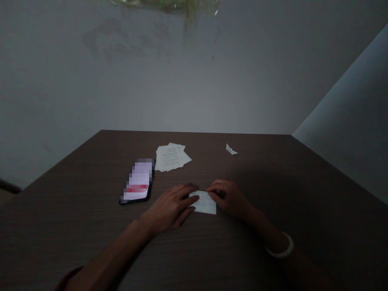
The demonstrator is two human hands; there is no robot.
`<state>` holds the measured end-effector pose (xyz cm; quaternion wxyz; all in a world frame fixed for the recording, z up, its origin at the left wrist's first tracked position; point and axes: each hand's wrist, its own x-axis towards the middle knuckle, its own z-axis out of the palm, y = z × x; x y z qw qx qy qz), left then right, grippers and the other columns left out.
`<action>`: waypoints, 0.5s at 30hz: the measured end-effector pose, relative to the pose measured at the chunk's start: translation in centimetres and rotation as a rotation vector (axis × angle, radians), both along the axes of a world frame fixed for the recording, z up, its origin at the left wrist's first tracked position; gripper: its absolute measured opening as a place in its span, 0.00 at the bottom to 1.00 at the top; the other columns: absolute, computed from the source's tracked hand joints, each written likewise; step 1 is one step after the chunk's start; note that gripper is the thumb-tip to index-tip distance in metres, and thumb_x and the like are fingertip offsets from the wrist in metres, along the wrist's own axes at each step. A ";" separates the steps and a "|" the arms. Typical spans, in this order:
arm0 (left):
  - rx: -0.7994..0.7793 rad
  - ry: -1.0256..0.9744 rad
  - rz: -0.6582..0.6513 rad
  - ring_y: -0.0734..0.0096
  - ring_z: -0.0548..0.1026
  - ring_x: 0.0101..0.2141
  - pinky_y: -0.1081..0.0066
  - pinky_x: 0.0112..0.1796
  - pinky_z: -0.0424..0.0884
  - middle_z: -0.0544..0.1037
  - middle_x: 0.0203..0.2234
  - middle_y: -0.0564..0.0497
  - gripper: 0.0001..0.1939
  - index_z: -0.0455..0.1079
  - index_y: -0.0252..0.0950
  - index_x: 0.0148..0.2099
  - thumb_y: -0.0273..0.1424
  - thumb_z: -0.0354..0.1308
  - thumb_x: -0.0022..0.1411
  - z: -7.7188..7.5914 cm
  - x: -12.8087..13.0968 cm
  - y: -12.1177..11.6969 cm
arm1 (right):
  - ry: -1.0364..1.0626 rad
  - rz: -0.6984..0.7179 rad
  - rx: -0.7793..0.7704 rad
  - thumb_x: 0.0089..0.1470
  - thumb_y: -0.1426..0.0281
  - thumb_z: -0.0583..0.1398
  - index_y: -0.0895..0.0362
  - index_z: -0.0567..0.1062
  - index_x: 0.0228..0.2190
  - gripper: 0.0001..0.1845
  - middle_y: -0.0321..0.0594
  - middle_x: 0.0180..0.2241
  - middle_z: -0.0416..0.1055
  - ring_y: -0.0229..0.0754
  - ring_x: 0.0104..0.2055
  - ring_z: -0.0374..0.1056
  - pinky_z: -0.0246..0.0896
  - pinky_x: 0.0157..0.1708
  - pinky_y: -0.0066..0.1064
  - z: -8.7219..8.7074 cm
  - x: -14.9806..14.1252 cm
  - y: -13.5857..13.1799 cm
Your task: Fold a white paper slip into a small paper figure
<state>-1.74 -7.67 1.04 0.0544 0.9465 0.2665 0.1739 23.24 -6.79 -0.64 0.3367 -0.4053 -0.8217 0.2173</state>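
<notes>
A small white sheet of printed paper (206,205) lies on the table between my two hands. My left hand (173,205) rests on its left side, fingers stretched out and apart, the fingertips touching the paper. At the upper right edge of the sheet, my right hand (228,196) has thumb and forefinger pinched together on the paper. Whether the sheet is folded at that edge I cannot tell. A white beaded bracelet (281,247) circles the right wrist.
A phone (138,182) with a lit, blurred screen lies left of my left hand. Behind it is a loose pile of printed papers (170,157). A small folded paper piece (231,149) stands farther back on the brown table (206,145). A wall (194,93) rises behind.
</notes>
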 end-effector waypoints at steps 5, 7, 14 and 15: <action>0.009 -0.008 -0.006 0.53 0.67 0.56 0.51 0.52 0.70 0.70 0.56 0.43 0.15 0.69 0.37 0.55 0.31 0.51 0.68 -0.2 0.0 0.1 | -0.005 0.010 0.001 0.55 0.74 0.61 0.55 0.79 0.35 0.07 0.40 0.35 0.76 0.41 0.36 0.70 0.63 0.38 0.33 0.1 0.1 -0.1; 0.009 -0.004 -0.005 0.52 0.67 0.56 0.50 0.51 0.70 0.70 0.56 0.43 0.15 0.69 0.37 0.55 0.31 0.52 0.68 -0.3 0.0 0.1 | -0.014 0.005 -0.002 0.54 0.74 0.61 0.55 0.79 0.36 0.07 0.40 0.35 0.76 0.41 0.36 0.70 0.64 0.38 0.33 0.1 0.1 -0.1; 0.010 -0.028 -0.014 0.53 0.68 0.55 0.51 0.51 0.70 0.71 0.55 0.43 0.14 0.71 0.36 0.54 0.31 0.51 0.68 -0.1 0.0 0.0 | -0.044 0.002 0.004 0.54 0.74 0.62 0.55 0.79 0.36 0.07 0.40 0.35 0.76 0.40 0.34 0.69 0.63 0.36 0.32 0.3 0.1 -0.2; 0.012 -0.030 -0.017 0.53 0.68 0.55 0.51 0.51 0.70 0.71 0.55 0.43 0.14 0.71 0.36 0.54 0.31 0.51 0.68 -0.1 0.0 0.0 | -0.045 0.003 0.006 0.54 0.74 0.62 0.55 0.79 0.36 0.08 0.40 0.34 0.76 0.40 0.34 0.69 0.63 0.36 0.32 0.3 0.1 -0.2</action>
